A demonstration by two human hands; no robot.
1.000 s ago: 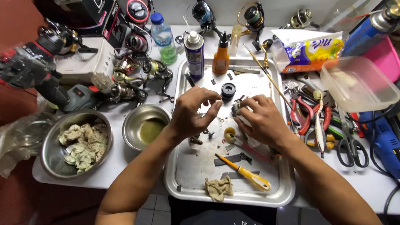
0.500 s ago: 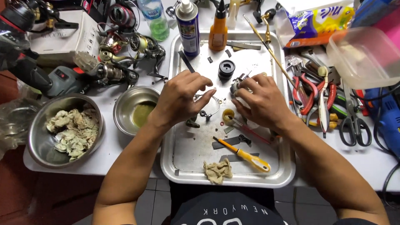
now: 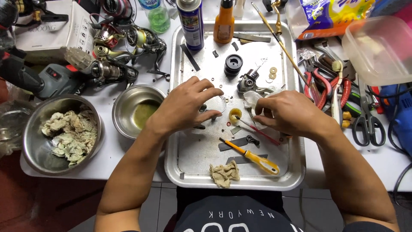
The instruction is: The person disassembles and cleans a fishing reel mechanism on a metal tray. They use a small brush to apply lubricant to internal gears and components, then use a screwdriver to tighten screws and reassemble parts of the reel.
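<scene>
While a blue spray can (image 3: pixel 191 21) and orange bottle (image 3: pixel 224 22) stand cut off at the tray's (image 3: pixel 189 167) far edge, the left hand (image 3: pixel 184 107) pinches a thin wire ring (image 3: pixel 222 103) — the right hand's (image 3: pixel 289 114) grip on a white cloth (image 3: pixel 250 99) is mostly hidden.

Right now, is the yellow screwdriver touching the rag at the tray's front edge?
Apart. The head view shows bare tray metal between the yellow screwdriver and the crumpled rag; the screwdriver's handle ends to the right of the rag.

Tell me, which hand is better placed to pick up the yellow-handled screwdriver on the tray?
Probably the right hand: the yellow-handled screwdriver lies just below it, handle toward that side, while the left hand pinches a thin ring.
</scene>
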